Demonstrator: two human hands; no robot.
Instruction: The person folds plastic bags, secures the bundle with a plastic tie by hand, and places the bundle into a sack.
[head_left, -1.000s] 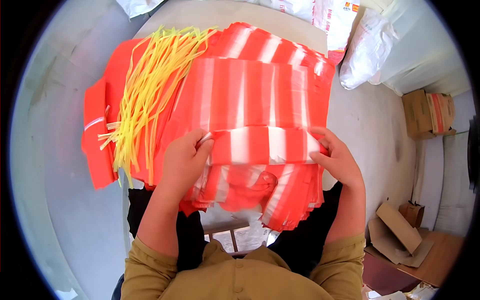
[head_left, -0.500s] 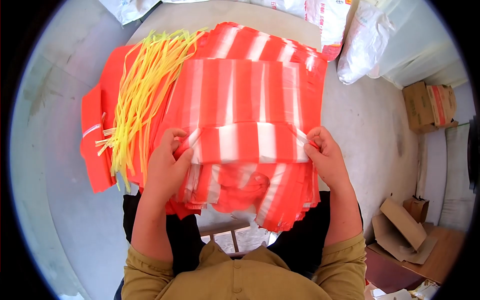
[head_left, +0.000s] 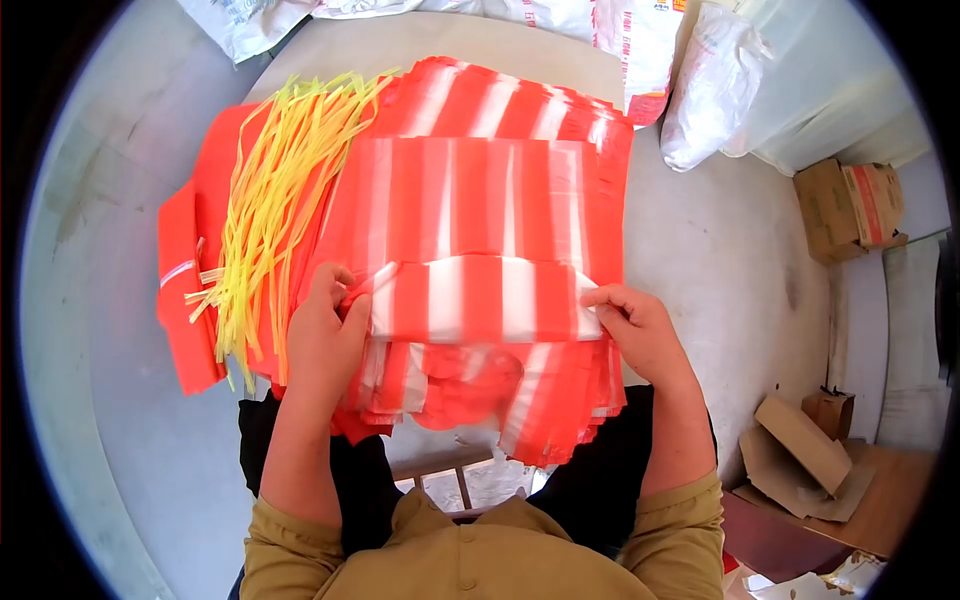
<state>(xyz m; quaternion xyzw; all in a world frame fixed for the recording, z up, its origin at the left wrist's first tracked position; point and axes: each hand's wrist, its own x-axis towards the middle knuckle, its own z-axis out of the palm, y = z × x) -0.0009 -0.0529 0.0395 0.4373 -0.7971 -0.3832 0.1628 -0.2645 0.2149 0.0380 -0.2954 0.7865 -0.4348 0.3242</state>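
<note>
A red-and-white striped plastic bag (head_left: 470,200) lies on top of a stack of similar striped bags (head_left: 555,400), its near part folded over into a band across the middle. My left hand (head_left: 328,325) is closed at the left end of this band, thumb and fingers pinching the plastic. At the band's right end, my right hand (head_left: 635,325) pinches the corner between thumb and forefinger. Just left of the stack, a bundle of thin yellow strips (head_left: 290,190) rests on red material, close to my left hand.
Folded red material (head_left: 187,290) with a pale band sits at the far left. The pale table (head_left: 720,250) extends to the right. White printed sacks (head_left: 715,90) stand along the back. Cardboard boxes (head_left: 850,212) are at the right, and an opened carton (head_left: 800,460) lies lower right.
The whole view has shifted slightly left and down. My right hand's fingers have changed position on the band's corner, with the forefinger now stretched along it. My left hand keeps its pinch.
</note>
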